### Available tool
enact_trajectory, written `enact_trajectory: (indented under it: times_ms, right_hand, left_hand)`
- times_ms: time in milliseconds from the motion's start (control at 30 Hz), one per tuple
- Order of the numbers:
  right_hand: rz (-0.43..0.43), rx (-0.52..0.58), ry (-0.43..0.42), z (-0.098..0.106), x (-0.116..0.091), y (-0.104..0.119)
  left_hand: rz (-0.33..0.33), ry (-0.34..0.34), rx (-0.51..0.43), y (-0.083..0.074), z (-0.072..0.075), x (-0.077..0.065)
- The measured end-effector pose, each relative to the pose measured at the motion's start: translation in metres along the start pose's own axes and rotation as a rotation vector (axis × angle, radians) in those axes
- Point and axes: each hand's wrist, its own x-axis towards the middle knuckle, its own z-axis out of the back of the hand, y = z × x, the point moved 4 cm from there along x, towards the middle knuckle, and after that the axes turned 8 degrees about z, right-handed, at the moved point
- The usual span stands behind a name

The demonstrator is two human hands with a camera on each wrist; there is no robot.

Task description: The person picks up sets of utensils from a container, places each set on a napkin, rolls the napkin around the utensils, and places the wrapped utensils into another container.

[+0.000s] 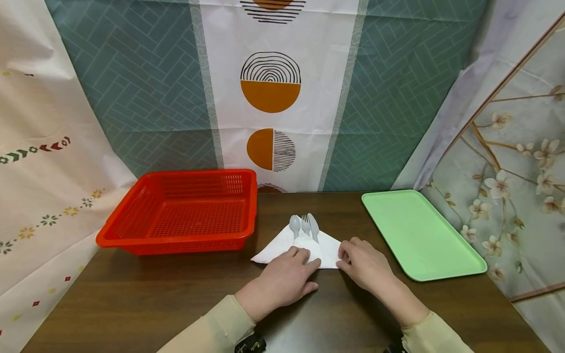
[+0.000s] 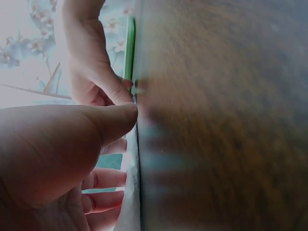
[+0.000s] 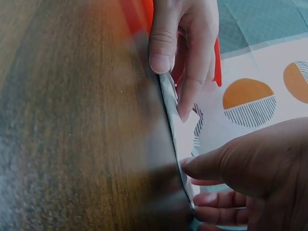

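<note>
A white paper napkin [image 1: 330,252], folded into a triangle, lies on the table. On it sit a pale grey spoon [image 1: 295,224], fork [image 1: 305,225] and knife [image 1: 313,226] side by side, their lower ends covered by a folded flap. My left hand [image 1: 286,277] rests on that flap with its fingers extended and its thumb apart on the near side. At the napkin's right corner, my right hand [image 1: 364,262] pinches the paper between thumb and fingers. The right wrist view also shows the right thumb [image 3: 207,166] against the napkin's edge.
To the left stands a red plastic basket [image 1: 176,245] with perforated sides. A light green tray [image 1: 419,235] lies on the right side of the brown wooden table [image 1: 176,294]. Patterned cloths [image 1: 154,73] hang behind and at both sides.
</note>
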Motion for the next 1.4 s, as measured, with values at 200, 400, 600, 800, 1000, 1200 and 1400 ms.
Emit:
enact_trajectory:
  times_ms: [200, 400, 600, 800, 1000, 1200, 1400]
  right_hand:
    - [-0.054, -0.041, 0.016, 0.001, 0.001, -0.003]
    - [-0.085, -0.068, 0.052, 0.004, 0.004, -0.005]
    - [-0.109, -0.029, 0.116, 0.005, 0.013, -0.013]
    - [-0.114, 0.021, 0.162, 0.008, 0.019, -0.017]
    - [-0.113, 0.059, 0.185, 0.009, 0.021, -0.02]
    - [-0.12, 0.113, 0.206, 0.005, 0.022, -0.021]
    - [-0.129, 0.129, 0.219, 0.003, 0.022, -0.021]
  left_hand:
    - [-0.003, 0.009, -0.009, 0.0, 0.0, -0.001]
    - [-0.005, 0.014, -0.003, 0.0, 0.0, -0.002]
    - [-0.009, 0.011, -0.001, 0.001, 0.002, -0.002]
    - [-0.007, 0.029, -0.013, 0.001, 0.001, -0.002]
    - [-0.009, 0.031, -0.016, 0.001, 0.001, -0.002]
    - [-0.01, 0.041, -0.014, 0.001, 0.002, -0.002]
    - [-0.002, 0.055, -0.015, 0.001, 0.002, -0.003]
